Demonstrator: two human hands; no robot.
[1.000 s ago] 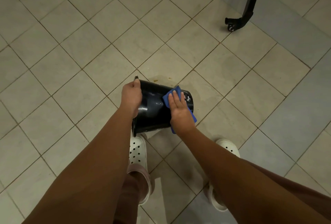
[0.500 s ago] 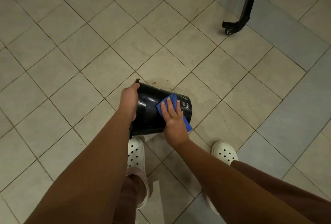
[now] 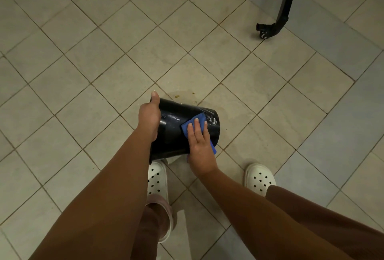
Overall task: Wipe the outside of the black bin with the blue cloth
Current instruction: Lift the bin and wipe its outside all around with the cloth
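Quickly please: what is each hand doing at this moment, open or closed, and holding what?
Left hand: closed, gripping the rim of the black bin.
Right hand: open, flat fingers pressing the blue cloth on the bin's side.

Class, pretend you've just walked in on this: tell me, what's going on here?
A person standing on a tiled floor is cleaning a black bin. The left hand grips its rim, holding it tipped sideways, while the right hand presses a blue cloth flat against the outer wall near the base. Pale smears show beside the cloth.
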